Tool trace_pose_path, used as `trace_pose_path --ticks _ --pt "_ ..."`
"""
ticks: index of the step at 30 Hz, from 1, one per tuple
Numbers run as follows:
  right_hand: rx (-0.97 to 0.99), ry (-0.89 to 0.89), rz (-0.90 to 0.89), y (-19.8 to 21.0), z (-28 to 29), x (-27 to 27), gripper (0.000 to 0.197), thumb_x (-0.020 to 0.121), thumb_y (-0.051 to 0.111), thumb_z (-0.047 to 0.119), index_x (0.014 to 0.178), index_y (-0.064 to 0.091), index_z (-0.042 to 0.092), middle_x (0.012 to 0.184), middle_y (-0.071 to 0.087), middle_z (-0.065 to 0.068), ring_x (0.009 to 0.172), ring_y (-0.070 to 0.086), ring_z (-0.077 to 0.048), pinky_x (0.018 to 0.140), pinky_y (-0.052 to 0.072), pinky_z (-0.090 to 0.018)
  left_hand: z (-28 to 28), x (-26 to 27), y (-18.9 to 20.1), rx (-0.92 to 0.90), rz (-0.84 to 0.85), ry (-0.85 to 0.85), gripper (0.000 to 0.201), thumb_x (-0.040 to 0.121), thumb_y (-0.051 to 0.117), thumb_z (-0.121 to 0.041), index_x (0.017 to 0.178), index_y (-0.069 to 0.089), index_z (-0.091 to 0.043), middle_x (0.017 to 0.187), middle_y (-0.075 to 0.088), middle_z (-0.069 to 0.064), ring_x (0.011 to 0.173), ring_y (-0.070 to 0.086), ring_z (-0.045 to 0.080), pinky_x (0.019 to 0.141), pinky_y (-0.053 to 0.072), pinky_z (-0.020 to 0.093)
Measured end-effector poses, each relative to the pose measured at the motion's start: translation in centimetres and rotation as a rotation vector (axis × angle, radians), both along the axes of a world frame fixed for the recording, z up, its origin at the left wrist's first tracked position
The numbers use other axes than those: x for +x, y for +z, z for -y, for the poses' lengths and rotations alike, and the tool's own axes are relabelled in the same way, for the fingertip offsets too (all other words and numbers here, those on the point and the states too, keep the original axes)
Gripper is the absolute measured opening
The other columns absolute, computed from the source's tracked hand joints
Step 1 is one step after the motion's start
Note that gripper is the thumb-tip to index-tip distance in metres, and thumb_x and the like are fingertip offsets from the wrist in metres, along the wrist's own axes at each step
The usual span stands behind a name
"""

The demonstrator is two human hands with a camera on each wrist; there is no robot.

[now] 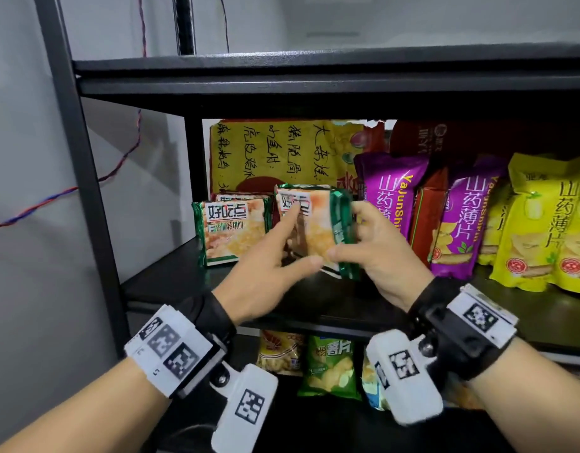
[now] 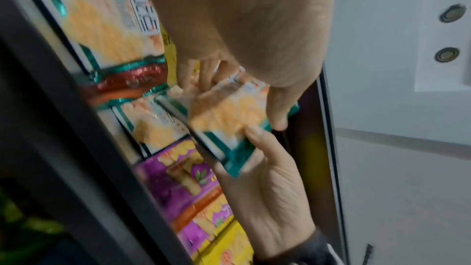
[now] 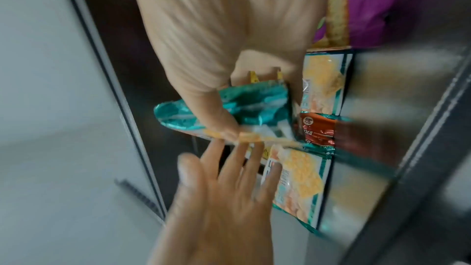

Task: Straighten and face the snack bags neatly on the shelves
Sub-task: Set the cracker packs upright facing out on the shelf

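Observation:
A green-edged biscuit pack (image 1: 314, 227) is held tilted over the middle shelf (image 1: 171, 289), its side seam turned toward me. My right hand (image 1: 344, 232) grips its right edge, thumb on the front and fingers behind. My left hand (image 1: 301, 237) lies with straight fingers against the pack's printed face. The right wrist view shows the thumb pinching the green seam of the pack (image 3: 249, 104) and the left hand (image 3: 229, 168) spread below it. In the left wrist view the pack (image 2: 224, 116) sits between both hands. A matching pack (image 1: 231, 232) stands upright just left.
Right of the held pack stand purple bags (image 1: 462, 220), a red-orange bag (image 1: 427, 217) and yellow bags (image 1: 543, 230). A yellow handwritten box (image 1: 269, 152) fills the back. The upper shelf board (image 1: 314, 80) hangs close overhead; a post (image 1: 69, 125) bounds the left. Chip bags (image 1: 328, 364) sit below.

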State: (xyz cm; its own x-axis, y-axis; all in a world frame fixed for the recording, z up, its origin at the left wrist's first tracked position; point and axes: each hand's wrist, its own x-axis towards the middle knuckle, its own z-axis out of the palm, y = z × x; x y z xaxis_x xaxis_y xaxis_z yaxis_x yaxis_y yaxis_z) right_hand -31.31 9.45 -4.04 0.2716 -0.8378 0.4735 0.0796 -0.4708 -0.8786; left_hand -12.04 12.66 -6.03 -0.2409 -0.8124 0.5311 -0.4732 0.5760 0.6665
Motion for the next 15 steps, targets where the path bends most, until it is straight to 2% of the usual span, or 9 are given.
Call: trace_pose_path --ticks 2,3,4,7,9,10,12,14,15 --pt "-0.133 -0.016 -0.102 -0.7 -0.4 0.6 0.058 0.065 0.08 -0.006 0.113 0.056 0.014 0.116 0.068 -0.007 0.113 0.064 -0.018 0.099 0.05 -0.033 0.2 -1.2 -0.1 -0.034 -0.144 -0.107 0.098 0.081 0.069 -0.049 0.159 0.016 -0.021 0.154 0.042 -0.015 0.141 0.039 0.001 0.113 0.037 0.025" --pt "-0.167 0.001 -0.13 -0.9 -0.4 1.1 0.057 0.066 0.08 -0.007 0.113 0.056 0.015 0.12 0.066 -0.005 0.12 0.059 -0.016 0.103 0.047 -0.032 0.4 -1.5 0.0 -0.08 -0.228 -0.114 0.093 0.081 0.071 -0.045 0.156 0.022 -0.018 0.145 0.05 -0.017 0.135 0.045 -0.001 0.109 0.04 0.02" --pt "-0.169 0.022 -0.117 -1.2 -0.7 1.3 0.056 0.071 0.077 -0.011 0.115 0.057 0.017 0.124 0.063 -0.005 0.124 0.055 -0.015 0.103 0.047 -0.031 0.4 -1.7 0.1 -0.095 -0.313 -0.105 0.086 0.08 0.072 -0.041 0.151 0.029 -0.017 0.137 0.056 -0.017 0.13 0.051 -0.001 0.105 0.042 0.02" --pt "-0.239 0.042 -0.165 -1.2 -1.3 1.5 0.06 0.08 0.06 -0.018 0.115 0.063 0.03 0.141 0.055 0.011 0.134 0.046 -0.004 0.094 0.047 -0.017 0.7 -1.6 0.3 -0.135 -0.503 0.017 0.068 0.077 0.079 -0.033 0.134 0.049 -0.014 0.126 0.067 -0.004 0.119 0.063 0.013 0.105 0.049 0.043" --pt "-0.313 0.043 -0.244 -0.9 -1.3 1.3 0.062 0.081 0.053 -0.019 0.117 0.067 0.03 0.143 0.054 0.011 0.134 0.044 0.002 0.098 0.043 -0.013 1.0 -1.1 0.4 -0.177 -0.564 0.108 0.05 0.08 0.08 -0.024 0.123 0.057 -0.012 0.119 0.072 0.001 0.112 0.068 0.018 0.102 0.051 0.051" --pt "-0.325 0.019 -0.24 -0.7 -1.2 1.2 0.059 0.082 0.052 -0.018 0.117 0.067 0.027 0.139 0.058 0.005 0.13 0.049 0.001 0.101 0.043 -0.017 1.1 -0.9 0.4 -0.179 -0.601 0.13 0.045 0.081 0.079 -0.022 0.12 0.059 -0.011 0.116 0.073 0.002 0.11 0.069 0.02 0.1 0.052 0.051" --pt "-0.296 -0.118 -0.125 -0.1 -0.6 1.0 0.046 0.088 0.055 -0.011 0.117 0.066 0.023 0.126 0.065 -0.012 0.12 0.058 -0.01 0.103 0.048 -0.031 1.2 -0.3 0.5 -0.155 -0.679 0.145 0.044 0.08 0.077 -0.025 0.118 0.059 -0.012 0.113 0.073 0.004 0.107 0.07 0.021 0.095 0.054 0.047" --pt "-0.224 -0.237 -0.03 0.7 0.4 0.9 0.037 0.091 0.065 0.004 0.125 0.06 0.019 0.125 0.063 -0.013 0.119 0.058 -0.017 0.106 0.046 -0.037 1.3 0.2 0.5 -0.098 -0.737 0.11 0.046 0.081 0.074 -0.025 0.121 0.056 -0.01 0.116 0.072 0.008 0.11 0.069 0.025 0.096 0.054 0.05" --pt "-0.154 -0.222 -0.014 1.0 0.8 0.8 0.046 0.088 0.07 0.014 0.131 0.055 0.015 0.131 0.06 -0.012 0.123 0.056 -0.019 0.108 0.045 -0.038 1.3 0.3 0.5 -0.058 -0.764 0.071 0.046 0.083 0.072 -0.024 0.123 0.056 -0.008 0.118 0.071 0.012 0.11 0.069 0.03 0.097 0.053 0.055"
